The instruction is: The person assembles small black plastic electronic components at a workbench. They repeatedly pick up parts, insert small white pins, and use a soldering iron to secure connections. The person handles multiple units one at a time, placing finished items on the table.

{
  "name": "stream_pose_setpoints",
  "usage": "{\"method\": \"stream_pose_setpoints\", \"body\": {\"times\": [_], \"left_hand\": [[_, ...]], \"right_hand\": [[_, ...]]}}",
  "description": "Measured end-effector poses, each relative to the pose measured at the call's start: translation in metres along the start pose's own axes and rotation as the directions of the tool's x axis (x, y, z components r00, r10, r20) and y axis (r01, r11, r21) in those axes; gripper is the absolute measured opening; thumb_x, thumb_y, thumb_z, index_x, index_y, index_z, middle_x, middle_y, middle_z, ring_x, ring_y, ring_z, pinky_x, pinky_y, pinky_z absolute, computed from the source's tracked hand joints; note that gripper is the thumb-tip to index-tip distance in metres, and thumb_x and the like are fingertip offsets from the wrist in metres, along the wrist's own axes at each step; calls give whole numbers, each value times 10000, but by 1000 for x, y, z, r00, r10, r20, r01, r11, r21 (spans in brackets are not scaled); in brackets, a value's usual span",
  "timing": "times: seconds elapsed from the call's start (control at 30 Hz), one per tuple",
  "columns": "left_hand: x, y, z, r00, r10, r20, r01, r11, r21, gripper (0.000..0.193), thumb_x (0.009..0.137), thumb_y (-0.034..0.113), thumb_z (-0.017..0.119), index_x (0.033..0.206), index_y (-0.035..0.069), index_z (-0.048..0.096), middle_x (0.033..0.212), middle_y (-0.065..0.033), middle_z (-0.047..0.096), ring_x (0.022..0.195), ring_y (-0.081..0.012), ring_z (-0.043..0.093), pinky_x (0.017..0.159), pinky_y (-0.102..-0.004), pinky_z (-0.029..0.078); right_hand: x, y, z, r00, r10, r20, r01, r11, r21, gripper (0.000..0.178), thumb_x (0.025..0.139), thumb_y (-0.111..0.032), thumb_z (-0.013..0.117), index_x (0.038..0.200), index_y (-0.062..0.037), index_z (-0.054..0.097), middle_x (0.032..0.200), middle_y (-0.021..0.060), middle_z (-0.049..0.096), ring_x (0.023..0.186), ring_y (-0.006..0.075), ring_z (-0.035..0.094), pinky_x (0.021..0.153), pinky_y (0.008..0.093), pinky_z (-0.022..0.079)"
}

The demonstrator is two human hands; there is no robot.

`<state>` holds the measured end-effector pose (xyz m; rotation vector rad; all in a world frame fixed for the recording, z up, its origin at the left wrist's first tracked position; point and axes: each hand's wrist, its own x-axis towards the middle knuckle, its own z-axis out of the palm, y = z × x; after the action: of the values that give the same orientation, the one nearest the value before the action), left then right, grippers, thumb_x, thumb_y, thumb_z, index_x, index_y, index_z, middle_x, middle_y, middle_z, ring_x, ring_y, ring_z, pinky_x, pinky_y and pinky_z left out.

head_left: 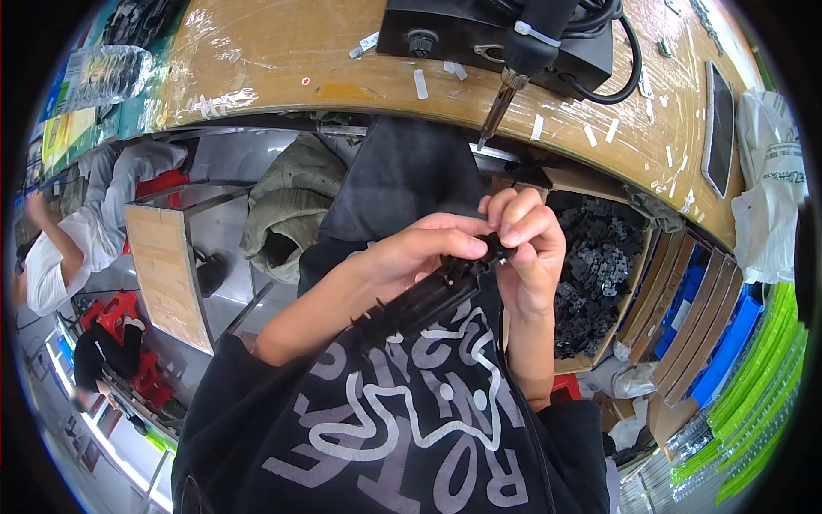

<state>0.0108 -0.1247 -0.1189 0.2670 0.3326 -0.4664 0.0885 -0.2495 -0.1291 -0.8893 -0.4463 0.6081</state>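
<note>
In the head view, below the soldering iron [509, 81], the left hand [419, 246] grips a long black plastic part [421, 307] while the right hand [529, 244] pinches its upper end; I'd judge the work under way, though the covering fingers hide what is done or left there. A black control box [454, 36] sits behind the iron, black plastic pieces [595, 265] lie heaped to its lower right, and its tip could obstruct hands rising toward the workbench [265, 56].
</note>
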Motion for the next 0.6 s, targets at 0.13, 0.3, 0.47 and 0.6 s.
{"method": "stream_pose_setpoints", "body": {"times": [0.13, 0.3, 0.47, 0.6], "left_hand": [[-2, 9, 2, 979, 184, -87, -175, 979, 105, 196, 769, 103, 529, 932, -5, 540, 766, 9, 533, 662, -30, 495, 569, -148, 380], [-4, 20, 6, 745, 622, -242, -354, 675, 647, 170, 768, 61, 560, 917, -16, 536, 719, -11, 556, 594, -18, 488, 514, -148, 385], [-2, 26, 11, 675, 703, -223, -366, 582, 726, 166, 757, 26, 557, 911, -32, 529, 724, -23, 561, 612, -24, 503, 523, -148, 397], [-3, 30, 20, 671, 700, -244, -369, 601, 709, 160, 758, 23, 556, 903, -39, 528, 723, -23, 561, 615, -24, 504, 527, -150, 400]], "right_hand": [[3, 5, 0, 994, 47, -99, -61, 989, -135, 173, 741, -168, 631, 789, -17, 562, 837, 56, 475, 799, 147, 453, 770, 278, 355], [5, -4, 8, 950, 264, -168, -284, 953, -104, 329, 790, -204, 582, 1010, 18, 480, 923, 84, 526, 814, 126, 518, 715, 245, 426], [-5, -12, 13, 864, 502, -30, -489, 854, 179, 292, 808, -89, 530, 1044, 51, 431, 833, 119, 574, 627, 132, 561, 497, 224, 464], [-3, -19, 17, 864, 504, 2, -498, 852, 161, 280, 785, -10, 528, 1035, 65, 425, 786, 132, 581, 537, 140, 554, 435, 231, 457]]}}
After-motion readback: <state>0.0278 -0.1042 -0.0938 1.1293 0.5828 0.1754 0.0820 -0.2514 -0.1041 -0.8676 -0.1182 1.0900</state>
